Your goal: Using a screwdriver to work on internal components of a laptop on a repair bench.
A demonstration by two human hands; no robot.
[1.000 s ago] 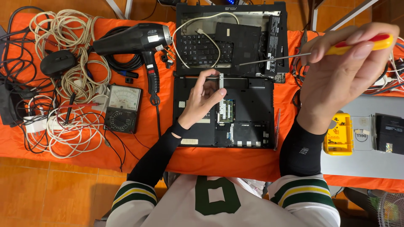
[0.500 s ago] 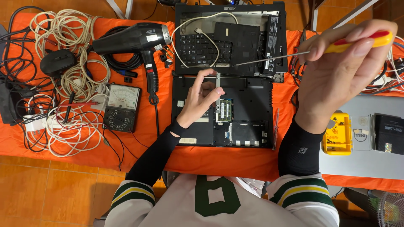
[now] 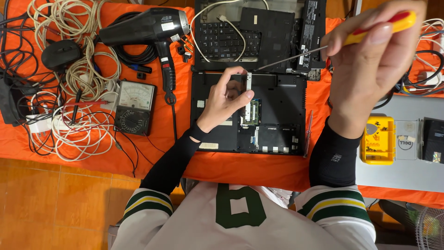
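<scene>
An opened black laptop base (image 3: 277,115) lies bottom up on the orange cloth (image 3: 162,148), with a green memory module (image 3: 253,111) exposed in it. My left hand (image 3: 224,99) rests over the base's left half. Its fingers pinch a dark flat plate with a metal edge strip (image 3: 248,81), tilted up off the base. My right hand (image 3: 370,69) is raised to the right and grips a screwdriver (image 3: 393,25) with a red and yellow handle. The thin shaft points left, with the tip just above the plate.
A keyboard part (image 3: 222,39) and black panels lie behind the base. On the left are a black hair dryer (image 3: 148,28), an analog multimeter (image 3: 134,106), a black mouse (image 3: 60,53) and tangled white cables (image 3: 83,125). A yellow box (image 3: 378,139) sits on a grey laptop (image 3: 402,171) on the right.
My right hand has lifted the screwdriver slightly higher. My left hand's fingers have shifted a little up and right with the plate's metal edge.
</scene>
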